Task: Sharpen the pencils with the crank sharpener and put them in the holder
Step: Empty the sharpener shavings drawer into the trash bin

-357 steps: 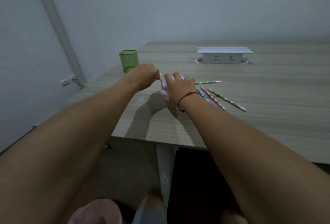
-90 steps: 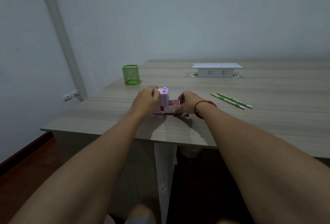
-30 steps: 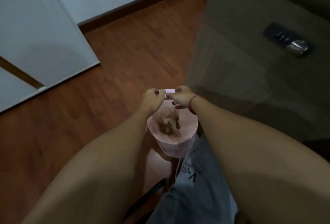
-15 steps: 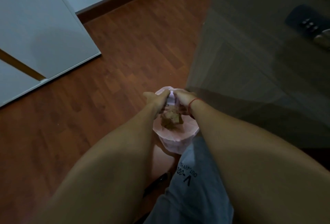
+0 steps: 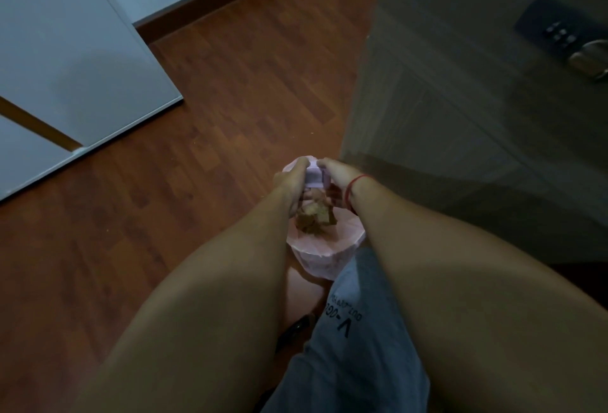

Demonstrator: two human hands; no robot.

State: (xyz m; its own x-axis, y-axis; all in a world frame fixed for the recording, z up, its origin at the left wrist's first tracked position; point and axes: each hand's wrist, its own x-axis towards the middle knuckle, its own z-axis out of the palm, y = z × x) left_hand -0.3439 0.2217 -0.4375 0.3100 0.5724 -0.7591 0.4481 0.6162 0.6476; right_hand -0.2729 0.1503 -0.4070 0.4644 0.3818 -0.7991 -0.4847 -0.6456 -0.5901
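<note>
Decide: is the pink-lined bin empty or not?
Not empty: brownish scraps lie in the pink-lined bin, under the purple tray that the left hand and right hand hold.

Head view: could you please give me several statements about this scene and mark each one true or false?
1. The left grip and right grip both hold a small lilac part over the bin. True.
2. The bin stands on a table. False: it stands on the wooden floor.
3. A red cord circles the right wrist. True.
4. The bin is green. False: it looks pink.
</note>
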